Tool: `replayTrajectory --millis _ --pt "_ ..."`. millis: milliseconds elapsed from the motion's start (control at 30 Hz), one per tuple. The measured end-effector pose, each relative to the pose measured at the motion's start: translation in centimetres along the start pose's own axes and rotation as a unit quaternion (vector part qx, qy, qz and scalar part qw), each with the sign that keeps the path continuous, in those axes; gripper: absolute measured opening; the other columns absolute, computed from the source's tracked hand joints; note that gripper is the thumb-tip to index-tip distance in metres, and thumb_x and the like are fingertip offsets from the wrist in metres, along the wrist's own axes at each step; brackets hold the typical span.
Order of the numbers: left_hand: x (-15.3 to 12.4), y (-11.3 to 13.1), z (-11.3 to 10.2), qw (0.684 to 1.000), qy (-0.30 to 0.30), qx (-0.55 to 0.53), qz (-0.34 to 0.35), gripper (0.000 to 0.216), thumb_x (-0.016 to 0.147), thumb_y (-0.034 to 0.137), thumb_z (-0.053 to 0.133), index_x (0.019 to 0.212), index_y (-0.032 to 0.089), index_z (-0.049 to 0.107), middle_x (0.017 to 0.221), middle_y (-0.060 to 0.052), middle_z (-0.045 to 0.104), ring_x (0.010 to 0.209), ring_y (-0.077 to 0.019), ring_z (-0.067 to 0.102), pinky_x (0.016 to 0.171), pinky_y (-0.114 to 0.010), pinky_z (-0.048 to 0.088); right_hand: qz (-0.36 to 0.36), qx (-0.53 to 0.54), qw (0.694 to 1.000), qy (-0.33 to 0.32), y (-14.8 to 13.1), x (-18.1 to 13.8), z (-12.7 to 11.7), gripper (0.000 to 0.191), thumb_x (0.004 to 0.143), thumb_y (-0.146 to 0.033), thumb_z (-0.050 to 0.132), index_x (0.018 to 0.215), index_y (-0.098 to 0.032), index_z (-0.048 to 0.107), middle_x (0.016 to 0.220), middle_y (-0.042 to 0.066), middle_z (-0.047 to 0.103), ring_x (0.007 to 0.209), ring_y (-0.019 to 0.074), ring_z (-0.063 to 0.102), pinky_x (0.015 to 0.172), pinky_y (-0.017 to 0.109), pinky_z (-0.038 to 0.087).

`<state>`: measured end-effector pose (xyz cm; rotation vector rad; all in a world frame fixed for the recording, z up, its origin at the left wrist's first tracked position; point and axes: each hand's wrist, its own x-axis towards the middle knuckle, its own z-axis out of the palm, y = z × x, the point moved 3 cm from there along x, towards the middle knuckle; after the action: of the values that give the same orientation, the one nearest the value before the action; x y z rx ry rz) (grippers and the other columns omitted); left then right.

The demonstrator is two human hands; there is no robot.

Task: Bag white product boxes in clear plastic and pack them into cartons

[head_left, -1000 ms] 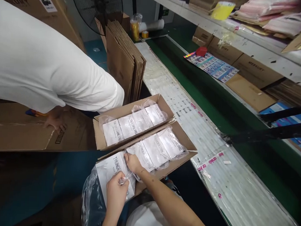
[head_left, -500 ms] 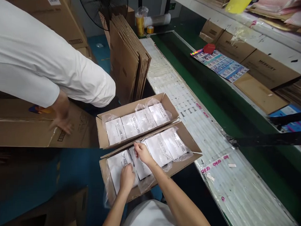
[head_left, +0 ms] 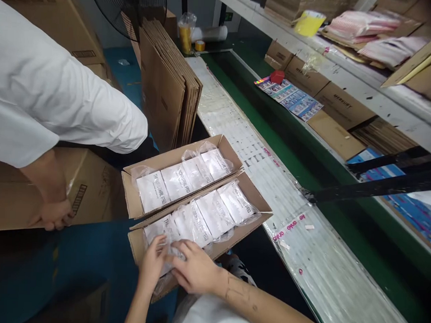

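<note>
A single head-worn camera looks forward and steeply down, close over the person's own hands, left hand [head_left: 151, 263] and right hand [head_left: 193, 271], at the lower middle of the frame. The long worktop [head_left: 237, 134] runs from upper middle to lower right; a co-worker's sleeve [head_left: 62, 95] fills the upper left.

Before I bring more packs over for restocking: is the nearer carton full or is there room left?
Full, as far as shows: the nearer carton holds a row of bagged white packs end to end, left hand and right hand on the last.
</note>
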<state>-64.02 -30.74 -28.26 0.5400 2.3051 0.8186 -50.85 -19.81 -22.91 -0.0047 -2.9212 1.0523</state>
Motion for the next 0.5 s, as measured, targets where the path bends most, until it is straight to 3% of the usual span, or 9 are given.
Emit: replayTrajectory --millis 100,167,200,267,333,433,500 --pt "-3.8 -0.4 -4.3 0.983 0.149 0.110 -0.005 0.043 0.093 0.044 0.041 0.120 0.014 0.058 0.116 -0.016 0.065 0.100 -0.0288 0.067 0.084 -0.038 0.053 -0.125 -0.044 0.990 -0.049 -0.7 -0.1 1.3 0.038 0.095 -0.035 0.051 0.132 -0.023 0.054 0.145 0.011 0.049 0.132 0.0283 0.042 0.101 0.039 0.045" --pt "-4.8 0.0 -4.5 0.956 0.128 0.263 0.006 0.045 0.096 0.041 0.038 0.121 0.010 0.059 0.120 -0.021 0.060 0.102 -0.0328 0.064 0.083 -0.039 0.051 -0.147 -0.055 0.982 -0.104 0.7 1.0 1.9 0.035 0.094 -0.037 0.056 0.126 -0.022 0.059 0.144 0.011 0.052 0.133 0.0275 0.043 0.102 0.039 0.044" --pt "-4.7 0.3 -3.9 0.939 0.084 0.333 0.004 0.047 0.097 0.040 0.040 0.126 0.008 0.058 0.121 -0.023 0.057 0.102 -0.0347 0.063 0.083 -0.040 0.050 -0.109 -0.058 0.983 -0.138 2.2 1.7 1.9 0.033 0.092 -0.034 0.060 0.123 -0.021 0.062 0.140 0.012 0.056 0.131 0.0272 0.046 0.104 0.040 0.044" --pt "-3.8 1.3 -2.5 0.904 0.033 0.427 -0.011 0.051 0.098 0.037 0.043 0.138 0.006 0.051 0.119 -0.025 0.052 0.103 -0.0373 0.060 0.084 -0.040 0.049 0.033 -0.069 0.979 -0.189 6.1 2.6 1.1 0.026 0.087 -0.021 0.064 0.112 -0.016 0.068 0.126 0.017 0.064 0.121 0.0292 0.055 0.104 0.045 0.044" --pt "-2.7 2.3 -1.7 0.889 0.053 0.453 -0.045 0.052 0.098 0.034 0.043 0.143 0.008 0.047 0.115 -0.024 0.048 0.105 -0.0388 0.058 0.081 -0.038 0.048 0.171 -0.080 0.963 -0.194 10.3 2.5 -0.4 0.021 0.081 -0.009 0.062 0.099 -0.012 0.073 0.113 0.021 0.068 0.112 0.0327 0.061 0.100 0.051 0.046" --pt "-1.5 2.3 -1.8 0.899 0.077 0.424 -0.082 0.043 0.099 0.029 0.035 0.135 0.012 0.054 0.109 -0.019 0.046 0.102 -0.0369 0.059 0.076 -0.035 0.048 0.254 -0.075 0.951 -0.156 13.8 1.9 -2.8 0.020 0.076 -0.005 0.062 0.089 -0.012 0.075 0.107 0.021 0.070 0.103 0.0339 0.065 0.090 0.048 0.051" --pt "-1.2 1.0 -2.4 0.914 0.069 0.390 -0.092 0.043 0.100 0.032 0.033 0.132 0.014 0.056 0.104 -0.016 0.046 0.092 -0.0324 0.062 0.075 -0.034 0.048 0.271 -0.049 0.954 -0.115 13.5 1.5 -4.0 0.023 0.078 -0.007 0.062 0.096 -0.013 0.075 0.108 0.018 0.071 0.101 0.0297 0.067 0.089 0.040 0.052"
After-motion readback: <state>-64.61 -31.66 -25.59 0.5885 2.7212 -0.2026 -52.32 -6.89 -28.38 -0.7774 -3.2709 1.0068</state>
